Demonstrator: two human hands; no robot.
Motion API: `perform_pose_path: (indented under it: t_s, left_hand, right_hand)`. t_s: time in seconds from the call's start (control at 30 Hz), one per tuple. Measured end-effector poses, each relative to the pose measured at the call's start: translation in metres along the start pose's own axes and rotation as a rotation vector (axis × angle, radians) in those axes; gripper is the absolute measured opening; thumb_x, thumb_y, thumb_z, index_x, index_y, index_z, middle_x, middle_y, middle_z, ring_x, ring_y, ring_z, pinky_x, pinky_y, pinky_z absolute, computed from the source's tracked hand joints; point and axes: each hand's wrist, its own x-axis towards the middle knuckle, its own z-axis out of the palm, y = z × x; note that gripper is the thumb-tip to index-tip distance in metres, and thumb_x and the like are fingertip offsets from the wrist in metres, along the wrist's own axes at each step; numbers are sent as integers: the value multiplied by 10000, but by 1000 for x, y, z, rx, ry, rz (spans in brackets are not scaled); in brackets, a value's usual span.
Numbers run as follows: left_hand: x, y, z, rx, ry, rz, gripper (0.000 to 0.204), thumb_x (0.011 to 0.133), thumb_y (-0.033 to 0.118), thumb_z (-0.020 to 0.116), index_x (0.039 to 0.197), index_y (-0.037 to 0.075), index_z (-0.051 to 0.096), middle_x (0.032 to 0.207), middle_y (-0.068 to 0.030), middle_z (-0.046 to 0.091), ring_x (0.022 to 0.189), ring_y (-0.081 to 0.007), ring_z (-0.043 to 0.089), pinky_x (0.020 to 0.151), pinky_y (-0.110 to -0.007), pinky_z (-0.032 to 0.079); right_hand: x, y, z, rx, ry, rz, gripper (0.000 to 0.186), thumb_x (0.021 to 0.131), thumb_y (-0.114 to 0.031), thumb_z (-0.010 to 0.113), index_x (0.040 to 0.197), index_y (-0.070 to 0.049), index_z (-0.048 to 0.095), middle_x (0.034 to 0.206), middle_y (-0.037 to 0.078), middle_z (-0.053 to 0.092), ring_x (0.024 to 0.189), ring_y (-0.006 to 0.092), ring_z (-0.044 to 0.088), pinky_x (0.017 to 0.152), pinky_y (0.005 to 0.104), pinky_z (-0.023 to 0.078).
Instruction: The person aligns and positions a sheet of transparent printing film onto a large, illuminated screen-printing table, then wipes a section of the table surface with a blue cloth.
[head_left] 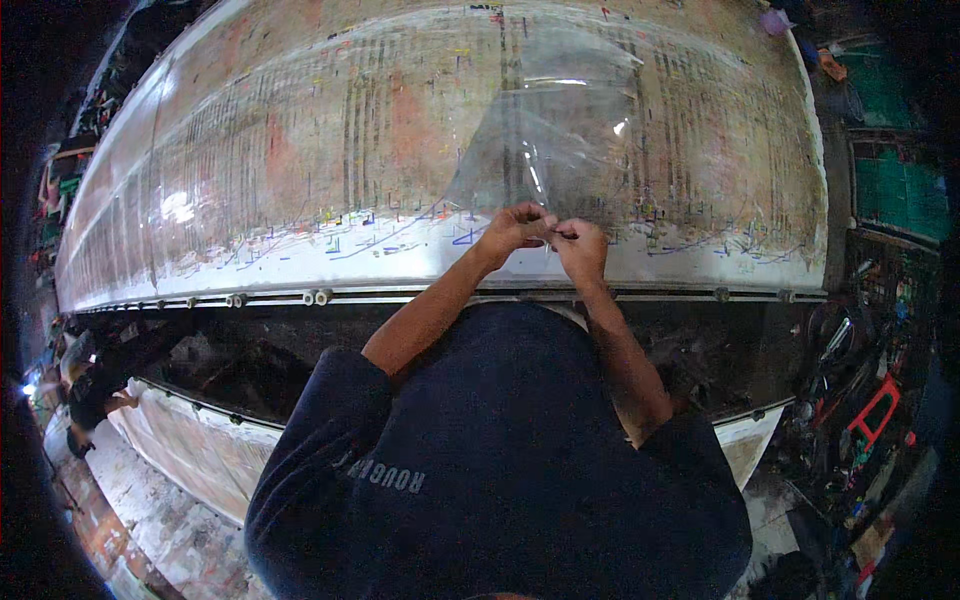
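A clear, greyish plastic sheet lies over the long table, glossy with bright reflections, and its near end narrows toward my hands. My left hand pinches at this near end with the fingers bent. Close against it, my right hand is closed too, thumb and fingertips pressed together. Both hands meet just above the white near strip of the table. The exact bit of plastic between the fingertips is small and partly hidden.
The tabletop carries dark stripes, reddish stains and many small coloured marks. A metal rail with round stops runs along its near edge. Behind me stands another long table. A person is at the far left. Clutter and a red frame lie at right.
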Motion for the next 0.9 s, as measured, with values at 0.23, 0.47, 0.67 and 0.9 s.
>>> perform_pose_path:
  t_s: [0.23, 0.47, 0.67, 0.9]
  left_hand:
    - [6, 22, 20, 171, 58, -81, 323, 954, 305, 631, 1106, 20, 610, 993, -87, 642, 860, -185, 649, 671, -375, 597]
    - [0, 20, 24, 233, 29, 22, 333, 962, 319, 618, 1081, 9, 601, 919, -89, 646, 798, -185, 654, 635, -356, 598]
    - [0, 22, 19, 318, 28, 75, 343, 963, 332, 623, 1079, 12, 583, 920, -76, 647, 795, -170, 653, 634, -330, 584]
    - [7, -1, 10, 324, 193, 203, 375, 949, 273, 655, 1169, 13, 501, 993, -107, 625, 819, -186, 650, 656, -334, 576]
  right_hand:
    - [9, -9, -19, -15, -100, -156, 125, 786, -83, 721, 860, 16, 699, 789, 135, 706, 718, 163, 666, 669, 312, 517]
    - [1, -29, -36, 91, -256, -105, 199, 837, 15, 668, 1031, 56, 694, 925, 73, 726, 830, 145, 671, 749, 297, 551]
    - [-3, -20, -38, 584, -310, 160, 258, 877, -36, 671, 1124, 38, 651, 1006, 110, 696, 884, 166, 669, 826, 324, 572]
    - [-15, -24, -47, 662, -411, 286, 309, 855, -101, 725, 1130, 16, 646, 1047, 87, 672, 965, 173, 651, 882, 318, 536]
